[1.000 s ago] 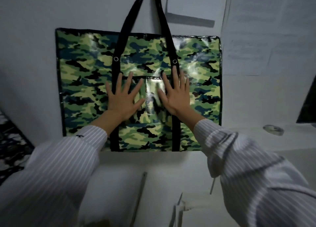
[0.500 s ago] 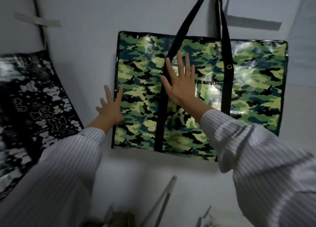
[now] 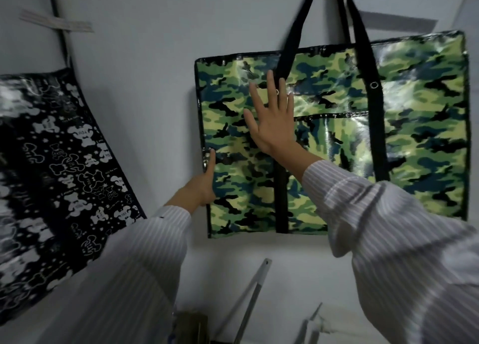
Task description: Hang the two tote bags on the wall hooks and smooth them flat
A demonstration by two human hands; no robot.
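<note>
A glossy green camouflage tote bag (image 3: 420, 141) hangs flat against the grey wall by two black straps (image 3: 293, 35) that run up out of the frame; the hook is not visible. My right hand (image 3: 272, 121) lies spread and flat on the bag's upper left part, over the left strap. At the bag's left edge my left hand (image 3: 203, 185) has its thumb on the front while its fingers are hidden behind the edge. On the far left hangs a black tote bag (image 3: 64, 162) with a white bear print, seen at a slant, its top out of view.
A dark strap or cable (image 3: 62, 32) runs up the wall above the black bag, crossed by a pale taped strip (image 3: 57, 23). A sheet of paper (image 3: 396, 22) is on the wall at top right. Grey metal rods (image 3: 254, 289) lean below the camouflage bag.
Both hands slid left across the camouflage bag from its middle. My left hand went past the front to the left edge and closed on it. The black bag came into view.
</note>
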